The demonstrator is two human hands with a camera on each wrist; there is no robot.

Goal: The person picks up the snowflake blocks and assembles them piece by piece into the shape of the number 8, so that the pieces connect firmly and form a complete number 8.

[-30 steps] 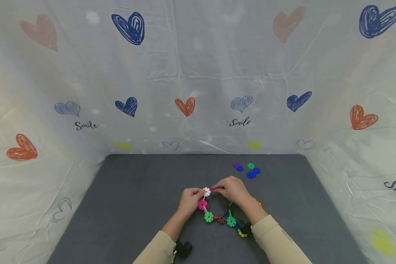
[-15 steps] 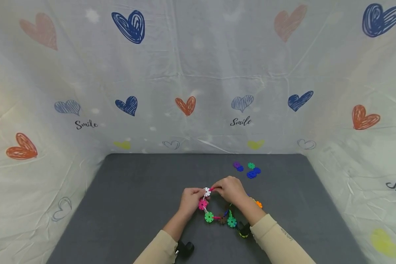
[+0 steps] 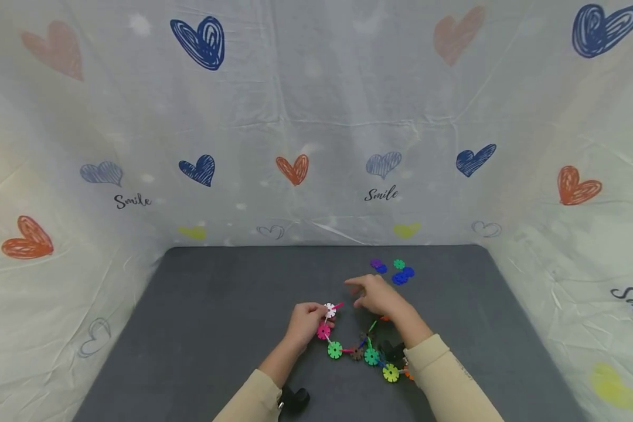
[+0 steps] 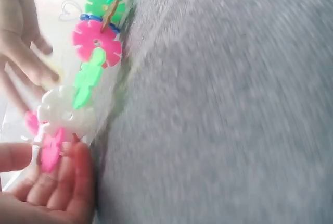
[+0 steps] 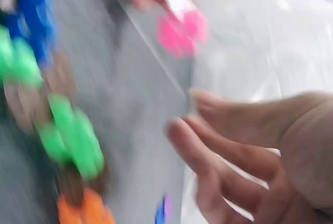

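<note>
My left hand (image 3: 302, 323) pinches the upper end of a chain of slotted plastic snowflake discs, at its white disc (image 3: 330, 310). A pink disc (image 3: 339, 305) juts edge-on from the white one, toward the right. Below the fingers the chain runs through another pink disc (image 3: 323, 332), a green disc (image 3: 334, 350), a brown disc (image 3: 356, 353), a teal disc (image 3: 371, 356) and a yellow disc (image 3: 391, 373). My right hand (image 3: 378, 295) is apart from the chain, fingers extended and holding nothing; the right wrist view shows thumb and fingers (image 5: 182, 135) separated. The right forearm hides part of the chain.
Loose discs lie beyond the right hand near the table's back edge: purple (image 3: 375, 264), green (image 3: 398, 264) and several blue (image 3: 400, 278). A dark grey cloth covers the table (image 3: 232, 293). A pale curtain (image 3: 316, 117) printed with hearts hangs behind and at both sides.
My right hand has let go of the pink disc beside the white one and moved right and slightly away, its fingers spreading. The left hand keeps its pinch on the white disc.
</note>
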